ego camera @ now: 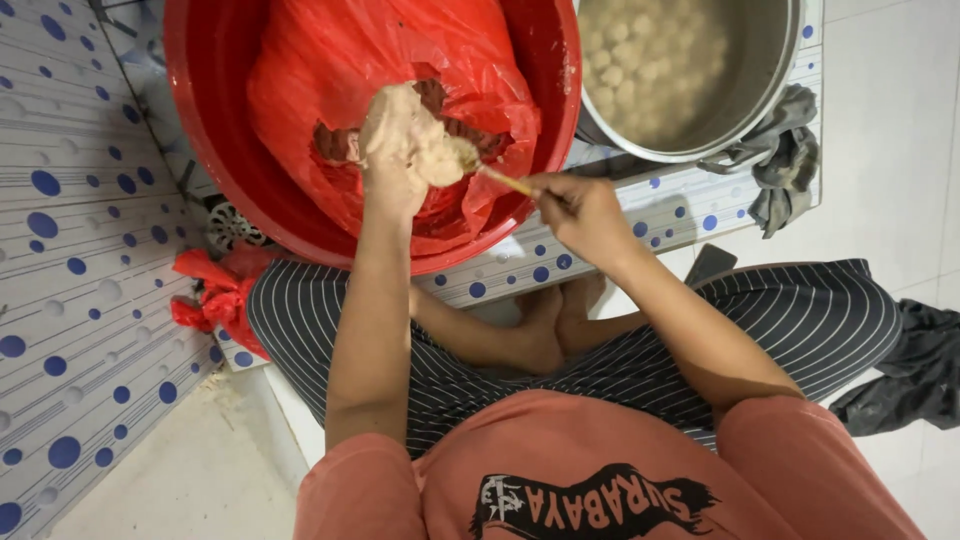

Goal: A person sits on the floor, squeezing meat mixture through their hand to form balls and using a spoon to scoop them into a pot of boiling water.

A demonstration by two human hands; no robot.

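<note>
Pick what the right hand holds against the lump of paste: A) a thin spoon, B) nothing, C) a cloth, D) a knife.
A: the right hand pinches a thin spoon whose tip meets the pale paste covering the left hand, above the red basin.

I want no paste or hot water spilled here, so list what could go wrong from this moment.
1. The left hand is coated in pale paste; a lump scraped off by the spoon in the right hand may fall short of the metal pot onto the dotted floor.
2. The pot of cloudy water and floating balls sits close to the bare feet; a splash could reach them.
</note>
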